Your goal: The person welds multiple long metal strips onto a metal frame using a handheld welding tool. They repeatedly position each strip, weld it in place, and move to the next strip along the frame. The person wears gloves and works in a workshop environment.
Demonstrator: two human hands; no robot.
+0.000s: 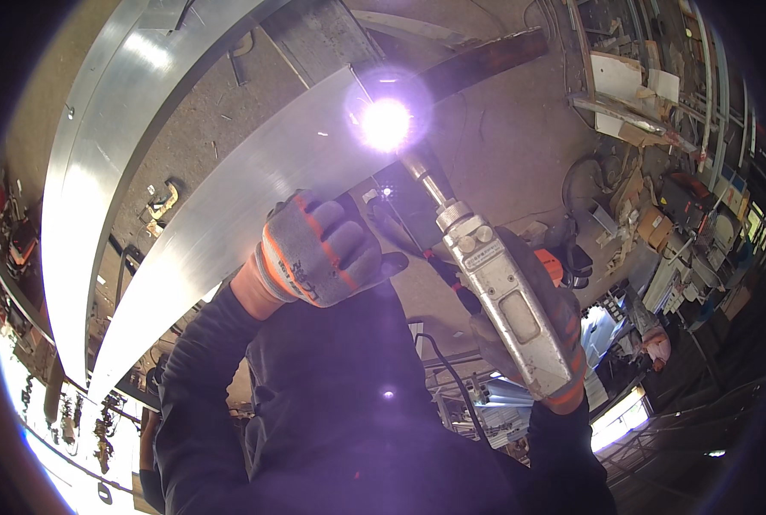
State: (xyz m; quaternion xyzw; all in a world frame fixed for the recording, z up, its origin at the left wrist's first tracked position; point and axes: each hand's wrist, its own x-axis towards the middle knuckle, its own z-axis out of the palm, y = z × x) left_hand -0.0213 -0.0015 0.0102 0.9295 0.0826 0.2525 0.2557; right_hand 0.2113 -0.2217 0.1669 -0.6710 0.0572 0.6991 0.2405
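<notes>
My right hand (570,330), in a grey and orange glove, is wrapped round a silver welding torch (507,300). Its nozzle points up and to the left, toward a blinding white-violet glare (386,125) at the edge of a curved, shiny metal plate (254,176). The glare hides the torch tip and the spot on the plate. My left hand (321,249), gloved alike, is closed at the near edge of that plate, left of the torch; its fingers are curled and partly hidden underneath. A thin rod or wire guide (400,219) runs beneath the torch toward the glare.
A second curved metal piece (87,184) arches along the left. A dark metal bar (490,62) and a steel channel (319,39) lie beyond the plate. A clamp (164,199) is on the floor. Cardboard (619,86) and scrap clutter the right; a cable (460,378) hangs near my body.
</notes>
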